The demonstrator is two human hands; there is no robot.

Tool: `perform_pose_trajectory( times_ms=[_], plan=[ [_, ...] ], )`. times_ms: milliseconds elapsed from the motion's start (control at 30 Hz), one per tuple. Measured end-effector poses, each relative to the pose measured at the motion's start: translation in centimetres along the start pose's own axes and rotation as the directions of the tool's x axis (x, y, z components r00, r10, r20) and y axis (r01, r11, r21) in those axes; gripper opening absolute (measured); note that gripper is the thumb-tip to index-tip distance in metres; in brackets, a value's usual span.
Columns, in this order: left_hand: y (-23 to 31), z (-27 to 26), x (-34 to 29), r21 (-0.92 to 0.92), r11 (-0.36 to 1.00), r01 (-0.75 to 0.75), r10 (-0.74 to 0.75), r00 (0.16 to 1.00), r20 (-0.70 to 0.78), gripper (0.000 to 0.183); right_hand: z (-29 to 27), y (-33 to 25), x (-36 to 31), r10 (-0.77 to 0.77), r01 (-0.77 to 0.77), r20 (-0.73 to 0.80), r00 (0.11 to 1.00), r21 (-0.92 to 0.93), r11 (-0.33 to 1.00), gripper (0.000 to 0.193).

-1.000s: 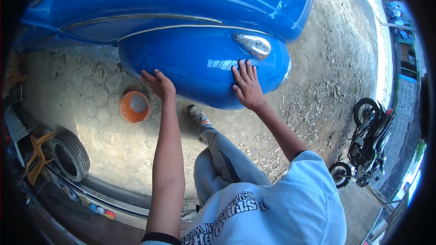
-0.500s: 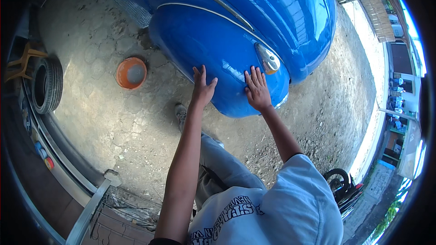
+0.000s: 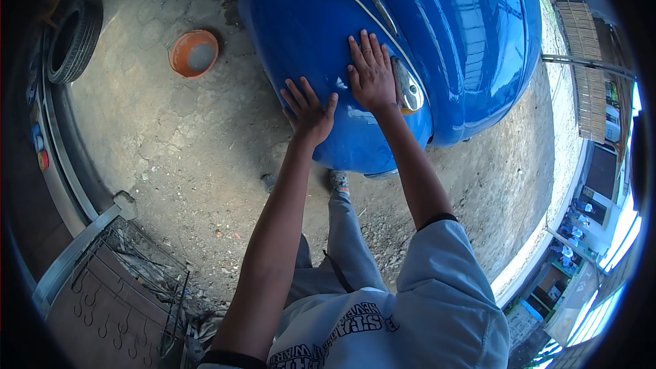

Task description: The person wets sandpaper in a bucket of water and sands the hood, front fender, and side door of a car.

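blue car (image 3: 471, 55): cut off at top | distant people (image 3: 567, 251): too small

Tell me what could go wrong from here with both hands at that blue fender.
The right hand lies flat on the glossy fender, so any grit under it might scuff the paint.

That hand is also right beside the chrome light fitting; a sideways slide could catch its edge.

The orange bucket stands on the ground to the person's left, and a careless step that way might tip it.
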State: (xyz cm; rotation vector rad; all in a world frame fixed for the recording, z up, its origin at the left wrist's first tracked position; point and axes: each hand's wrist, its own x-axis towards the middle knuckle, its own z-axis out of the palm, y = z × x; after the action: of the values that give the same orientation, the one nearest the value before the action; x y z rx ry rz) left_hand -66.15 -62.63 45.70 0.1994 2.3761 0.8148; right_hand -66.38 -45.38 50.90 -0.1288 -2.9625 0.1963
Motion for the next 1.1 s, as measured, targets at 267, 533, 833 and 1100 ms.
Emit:
perform_pose_trajectory(
  times_ms=[267, 533, 833, 1100],
  plan=[
    [1.5, 0.2, -0.2, 0.047, 0.997, 0.056, -0.054, 0.998, -0.045, 0.099, 0.6, 7.5, -21.6, -0.203, 0.18, 0.21, 0.956, 0.124, 0.976, 0.055],
    [1.7, 1.0, -1.2, -0.016, 0.999, 0.051, -0.053, 0.97, -0.237, 0.089, -8.9, 10.3, -13.6, 0.163, -0.063, -0.119, 0.979, 0.589, 0.806, 0.031],
    [5.2, 5.8, 0.4, -0.149, 0.971, 0.186, -0.238, 0.708, -0.665, 0.071, -4.5, 11.5, -6.3, -0.145, 0.212, -0.18, 0.973, 0.444, 0.87, 0.04],
    [5.6, 6.3, 0.3, -0.054, 0.975, 0.216, -0.173, 0.587, -0.791, 0.066, -6.1, 10.8, -8.4, -0.011, -0.03, 0.075, 0.997, 0.533, 0.846, 0.065]
  ],
)
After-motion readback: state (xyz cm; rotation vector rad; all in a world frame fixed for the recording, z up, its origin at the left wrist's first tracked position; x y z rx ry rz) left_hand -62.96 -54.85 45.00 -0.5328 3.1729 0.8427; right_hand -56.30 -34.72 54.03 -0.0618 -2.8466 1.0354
